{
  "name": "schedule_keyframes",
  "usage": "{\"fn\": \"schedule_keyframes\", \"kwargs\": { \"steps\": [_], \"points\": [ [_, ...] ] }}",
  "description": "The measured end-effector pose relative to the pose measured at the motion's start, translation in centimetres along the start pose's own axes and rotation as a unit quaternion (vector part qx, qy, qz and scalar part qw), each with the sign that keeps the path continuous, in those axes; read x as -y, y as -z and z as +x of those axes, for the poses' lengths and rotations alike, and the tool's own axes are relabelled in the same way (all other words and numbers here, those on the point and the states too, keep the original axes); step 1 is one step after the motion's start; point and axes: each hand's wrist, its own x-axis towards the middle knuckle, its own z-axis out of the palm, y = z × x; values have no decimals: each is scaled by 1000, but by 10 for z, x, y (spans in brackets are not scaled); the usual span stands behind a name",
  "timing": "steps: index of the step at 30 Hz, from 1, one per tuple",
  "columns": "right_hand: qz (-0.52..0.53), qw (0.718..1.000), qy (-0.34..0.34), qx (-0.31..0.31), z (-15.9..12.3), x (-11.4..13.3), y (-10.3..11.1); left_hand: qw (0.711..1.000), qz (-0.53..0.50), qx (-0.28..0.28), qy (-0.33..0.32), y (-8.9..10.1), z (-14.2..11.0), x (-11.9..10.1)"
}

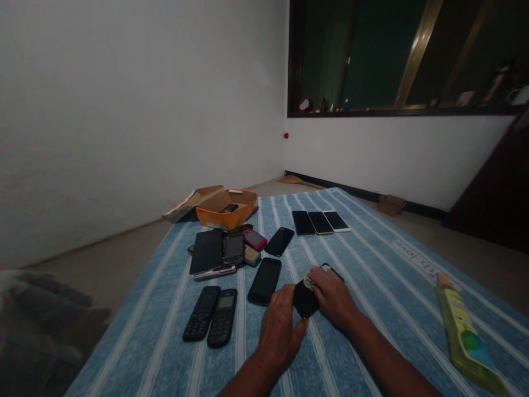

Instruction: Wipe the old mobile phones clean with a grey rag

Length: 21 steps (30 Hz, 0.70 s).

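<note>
A black smartphone [306,300] lies between my hands on the striped cloth. My left hand [281,325] grips its left and near edges, the thumb at the lower corner. Under the fingers of my right hand [333,295] is a crumpled white tissue [308,278], pressed on the phone's upper end. Just beyond that hand, the end of another dark phone [334,271] shows; the rest is covered. Left of my left hand lies a black touchscreen phone [265,281]. Two black keypad phones [201,314] sit side by side farther left.
Behind are a pile of phones [206,251], a tilted black phone [280,241] and a row of three smartphones [314,223]. An open orange box [227,218] stands at the far left. A bottle of yellow-green liquid [465,336] lies at right.
</note>
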Motion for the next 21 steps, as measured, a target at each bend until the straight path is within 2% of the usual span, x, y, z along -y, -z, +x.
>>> {"fn": "schedule_keyframes", "kwargs": {
  "steps": [4, 10, 15, 21],
  "points": [
    [-21, 999, -48, -3, 2, -16, 7, 1000, 3, 13, 13, -1, -1, 1],
    [-27, 998, -62, -13, 4, -27, 7, 1000, 6, 17, 13, 0, -2, 0],
    [-19, 999, -32, -28, 2, -21, 2, 1000, -6, 9, -1, 3, 0, -5],
    [14, 999, 31, 10, 2, -5, 1, 1000, -13, 15, -1, 8, 3, -10]
  ]
}}
